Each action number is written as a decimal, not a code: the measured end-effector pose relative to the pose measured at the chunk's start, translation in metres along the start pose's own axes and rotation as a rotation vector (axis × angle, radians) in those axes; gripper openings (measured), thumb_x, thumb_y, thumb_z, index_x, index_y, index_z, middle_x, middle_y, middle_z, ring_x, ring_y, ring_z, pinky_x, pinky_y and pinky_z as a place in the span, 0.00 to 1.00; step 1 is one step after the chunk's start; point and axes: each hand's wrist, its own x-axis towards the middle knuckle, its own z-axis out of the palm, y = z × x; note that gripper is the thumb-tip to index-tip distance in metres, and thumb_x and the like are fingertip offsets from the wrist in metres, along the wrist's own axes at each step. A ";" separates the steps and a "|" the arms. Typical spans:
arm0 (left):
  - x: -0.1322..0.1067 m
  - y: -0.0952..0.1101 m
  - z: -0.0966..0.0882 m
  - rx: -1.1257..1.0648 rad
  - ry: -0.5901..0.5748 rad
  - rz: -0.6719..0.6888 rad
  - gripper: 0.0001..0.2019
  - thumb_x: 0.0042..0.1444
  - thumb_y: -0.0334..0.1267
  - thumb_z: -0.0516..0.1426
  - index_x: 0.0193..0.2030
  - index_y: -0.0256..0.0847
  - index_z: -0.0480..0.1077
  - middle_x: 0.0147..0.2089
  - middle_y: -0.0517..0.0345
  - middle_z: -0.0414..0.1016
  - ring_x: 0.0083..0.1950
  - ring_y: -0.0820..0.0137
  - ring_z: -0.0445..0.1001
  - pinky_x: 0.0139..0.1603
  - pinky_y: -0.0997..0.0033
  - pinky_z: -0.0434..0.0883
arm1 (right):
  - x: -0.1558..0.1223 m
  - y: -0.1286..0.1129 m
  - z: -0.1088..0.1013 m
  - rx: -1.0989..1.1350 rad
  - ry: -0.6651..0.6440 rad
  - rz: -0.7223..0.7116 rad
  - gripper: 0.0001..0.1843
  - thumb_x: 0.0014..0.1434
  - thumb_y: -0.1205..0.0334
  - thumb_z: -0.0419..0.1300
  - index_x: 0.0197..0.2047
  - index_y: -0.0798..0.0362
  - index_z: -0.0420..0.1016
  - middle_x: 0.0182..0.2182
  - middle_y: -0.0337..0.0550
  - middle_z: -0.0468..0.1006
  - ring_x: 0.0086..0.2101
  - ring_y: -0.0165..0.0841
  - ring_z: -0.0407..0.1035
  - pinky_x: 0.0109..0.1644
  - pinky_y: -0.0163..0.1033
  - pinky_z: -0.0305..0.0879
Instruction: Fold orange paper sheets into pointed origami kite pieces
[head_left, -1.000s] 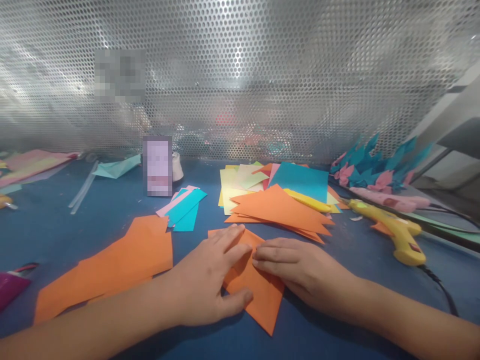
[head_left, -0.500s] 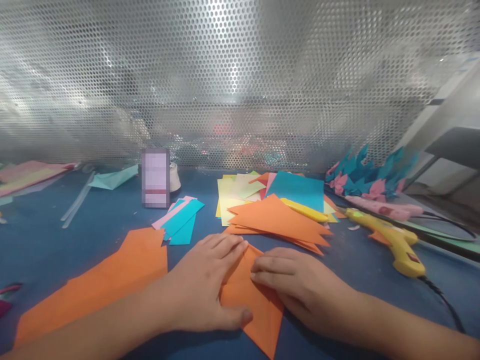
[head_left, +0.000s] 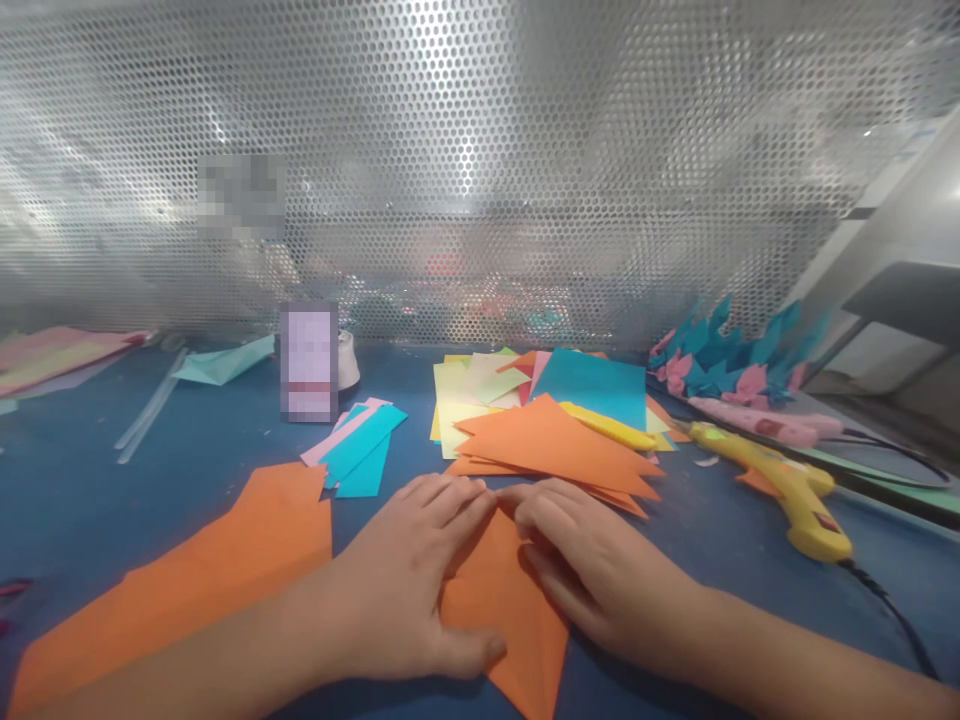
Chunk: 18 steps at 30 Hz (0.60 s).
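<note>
A folded piece of orange paper point(head_left: 499, 590) lies on the blue table, one pointed corner toward me. My left hand point(head_left: 424, 575) rests flat on its left side, thumb spread across the lower part and fingertips at the top. Along the right edge, my right hand point(head_left: 592, 560) has its fingers curled and pressed together, the index fingertip at the paper's upper point, close to the left fingertips. The paper's side edges are partly hidden under both hands. Just beyond sits a stack of folded orange sheets point(head_left: 551, 440).
More orange paper point(head_left: 255, 530) lies under my left forearm. Pink and blue strips point(head_left: 367, 440), a phone point(head_left: 309, 360), coloured sheets point(head_left: 592, 383) and a yellow cutter point(head_left: 607, 427) are farther back. To the right are a yellow glue gun point(head_left: 795, 490), a pink one point(head_left: 772, 420) and blue-pink paper shapes point(head_left: 739, 350).
My right hand has slid up the paper's right edge to its top point, the index finger now extended. My left hand stays nearly in place.
</note>
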 end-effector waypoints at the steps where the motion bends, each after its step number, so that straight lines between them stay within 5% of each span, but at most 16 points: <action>1: 0.000 0.000 0.000 0.005 -0.005 -0.007 0.38 0.45 0.57 0.59 0.62 0.41 0.59 0.61 0.48 0.63 0.60 0.49 0.61 0.60 0.47 0.61 | 0.000 0.000 0.000 0.004 -0.001 0.007 0.08 0.58 0.75 0.47 0.38 0.53 0.60 0.41 0.50 0.71 0.42 0.39 0.65 0.46 0.48 0.66; 18: -0.004 -0.002 0.005 0.005 0.024 -0.014 0.32 0.46 0.57 0.59 0.55 0.40 0.64 0.63 0.46 0.61 0.61 0.48 0.60 0.62 0.43 0.59 | 0.003 0.004 0.000 0.054 -0.015 0.035 0.07 0.59 0.72 0.51 0.40 0.54 0.66 0.39 0.46 0.72 0.41 0.36 0.64 0.45 0.44 0.65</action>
